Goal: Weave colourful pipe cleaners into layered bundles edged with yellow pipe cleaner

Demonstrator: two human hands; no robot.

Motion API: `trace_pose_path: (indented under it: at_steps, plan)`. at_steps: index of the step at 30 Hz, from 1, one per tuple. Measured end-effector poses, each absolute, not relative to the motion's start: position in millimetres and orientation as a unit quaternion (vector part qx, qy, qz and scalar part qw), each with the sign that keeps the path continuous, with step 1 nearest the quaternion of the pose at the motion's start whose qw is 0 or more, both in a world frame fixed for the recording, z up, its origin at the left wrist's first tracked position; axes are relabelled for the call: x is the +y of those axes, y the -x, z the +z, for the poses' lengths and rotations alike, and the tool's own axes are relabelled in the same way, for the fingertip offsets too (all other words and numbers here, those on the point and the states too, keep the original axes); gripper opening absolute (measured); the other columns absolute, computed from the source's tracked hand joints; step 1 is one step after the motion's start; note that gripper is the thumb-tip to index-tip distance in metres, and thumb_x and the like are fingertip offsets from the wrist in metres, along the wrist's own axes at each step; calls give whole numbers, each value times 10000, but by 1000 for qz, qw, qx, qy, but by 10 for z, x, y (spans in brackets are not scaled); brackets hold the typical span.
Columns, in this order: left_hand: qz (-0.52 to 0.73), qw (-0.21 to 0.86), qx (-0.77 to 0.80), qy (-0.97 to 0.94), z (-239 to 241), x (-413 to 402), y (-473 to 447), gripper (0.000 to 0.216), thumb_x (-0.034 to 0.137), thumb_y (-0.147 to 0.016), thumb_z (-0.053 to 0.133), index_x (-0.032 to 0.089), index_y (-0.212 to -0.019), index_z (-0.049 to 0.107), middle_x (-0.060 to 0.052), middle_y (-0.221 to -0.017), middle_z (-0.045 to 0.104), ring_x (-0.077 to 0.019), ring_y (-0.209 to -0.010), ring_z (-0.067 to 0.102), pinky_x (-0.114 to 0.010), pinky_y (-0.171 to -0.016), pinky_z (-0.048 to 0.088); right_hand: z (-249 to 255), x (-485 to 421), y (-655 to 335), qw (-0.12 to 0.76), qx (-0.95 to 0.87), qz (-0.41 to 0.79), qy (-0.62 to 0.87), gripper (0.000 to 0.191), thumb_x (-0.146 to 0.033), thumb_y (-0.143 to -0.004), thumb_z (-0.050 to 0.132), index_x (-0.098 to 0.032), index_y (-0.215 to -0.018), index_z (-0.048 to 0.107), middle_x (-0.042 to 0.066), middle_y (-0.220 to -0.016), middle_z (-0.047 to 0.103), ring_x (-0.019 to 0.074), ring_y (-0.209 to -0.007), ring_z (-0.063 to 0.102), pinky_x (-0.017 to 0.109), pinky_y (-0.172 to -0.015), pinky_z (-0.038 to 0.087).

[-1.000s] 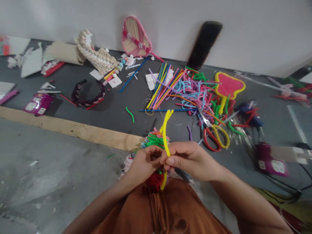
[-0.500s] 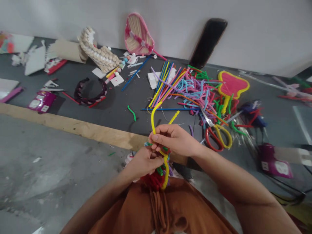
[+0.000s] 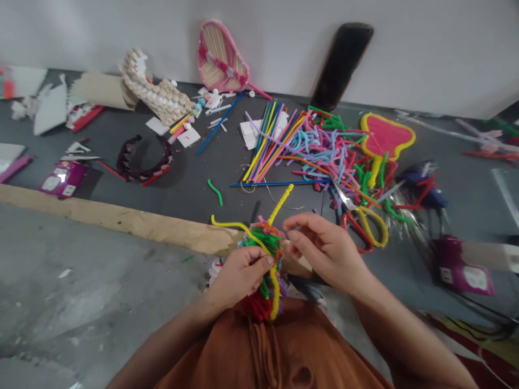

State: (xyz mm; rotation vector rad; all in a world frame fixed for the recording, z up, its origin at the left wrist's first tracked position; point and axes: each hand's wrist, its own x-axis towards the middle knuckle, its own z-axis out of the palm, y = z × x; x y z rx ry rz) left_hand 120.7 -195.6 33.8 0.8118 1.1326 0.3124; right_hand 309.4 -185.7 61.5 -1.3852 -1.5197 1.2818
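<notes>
A thick, many-coloured bundle of fuzzy craft stems [image 3: 265,239], with green, red, pink and purple showing, is held in the left hand [image 3: 237,274], in front of a brown cloth garment [image 3: 324,343] and near the edge of a dark grey desk [image 3: 182,189]. A bright yellow fuzzy stem [image 3: 245,230] is pinched against the bundle between the left thumb and fingers, its free end stretched out leftward and bent upward at the tip. A twisted yellow stem [image 3: 280,206] is seen projecting from the bundle's far end, and another yellow length [image 3: 276,297] is seen hanging down its near side. The right hand [image 3: 328,251] is raised just beside the bundle, apart from it, its fingers loosely curled and parted. On the desk beyond, straight coloured sticks [image 3: 267,143] are gathered beside a tangled pile of short pink, purple and blue fuzzy pieces [image 3: 320,146]. Silver scissors with red and yellow handles [image 3: 352,209] are placed near the right hand. A short, wavy green fuzzy piece [image 3: 214,192] is set farther left, and a black phone [image 3: 343,65] is propped against the pale wall [image 3: 430,48]
</notes>
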Motion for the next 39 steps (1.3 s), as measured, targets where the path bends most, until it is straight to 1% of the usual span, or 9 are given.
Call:
trace_pose_path:
  at_steps: [3,6,9,14,21,30,34,37,39]
  plan:
    - [133,757,520,-372,351,-1940,-1207,363,500,-790,582,186,-645,474,103,-391,377,-36,-316,263,-169,-328,207,451,-2080,-3186,294,-492,612,545,197,-338,-926,514,-172,-927,621,-42,-564,558,67,-457,527,165,-440,421]
    - [127,753,522,-379,366,-1927,-1220,339,465,-802,568,182,-638,480,99,-387,377,-36,-323,269,-168,-337,208,256,-2230,-3152,273,-384,724,504,308,-411,-881,581,-163,-1054,638,-53,-581,539,42,-387,457,149,-356,341]
    - [128,748,524,-387,370,-1922,-1211,321,447,-810,553,177,-646,498,97,-390,379,-38,-329,270,-172,-345,209,124,-2304,-3061,311,-251,804,441,415,-452,-819,661,-175,-1127,631,-48,-616,568,22,-344,414,135,-305,254]
    - [118,741,532,-392,392,-1908,-1166,341,457,-797,560,172,-619,500,86,-402,386,-40,-344,278,-184,-357,199,61,-2388,-2950,361,-138,847,364,382,-379,-806,709,-216,-1145,643,-43,-613,611,-6,-308,359,122,-305,180]
    - [118,740,540,-383,421,-1909,-1182,368,488,-772,584,162,-614,523,73,-407,405,-42,-356,280,-199,-382,187,66,-2467,-2898,416,-134,814,381,323,-347,-814,711,-228,-1113,682,-16,-622,637,2,-343,370,128,-356,216]
    - [114,764,514,-374,395,-1903,-1129,408,535,-740,628,158,-611,542,71,-406,395,-49,-375,282,-208,-406,188,33,-2517,-2853,376,-195,831,360,440,-390,-867,631,-270,-1284,560,-58,-614,575,12,-325,309,136,-340,243]
    - [111,766,508,-379,385,-1898,-1128,398,521,-756,621,149,-622,580,69,-398,393,-50,-373,280,-211,-406,182,111,-2423,-2957,331,-428,715,443,427,-347,-929,514,-232,-1341,527,-9,-697,609,94,-536,525,218,-537,466]
    - [116,760,511,-384,384,-1913,-1152,387,498,-777,610,147,-616,579,68,-402,393,-47,-375,277,-209,-404,174,136,-2368,-3026,301,-582,586,478,394,-253,-920,497,-218,-1306,568,39,-846,682,145,-725,622,284,-705,513]
    - [123,763,512,-374,392,-1932,-1174,380,499,-780,605,146,-638,588,70,-407,395,-45,-373,272,-207,-399,167,111,-2381,-3035,317,-588,564,486,368,-245,-924,483,-222,-1275,590,39,-844,690,150,-721,633,283,-693,521]
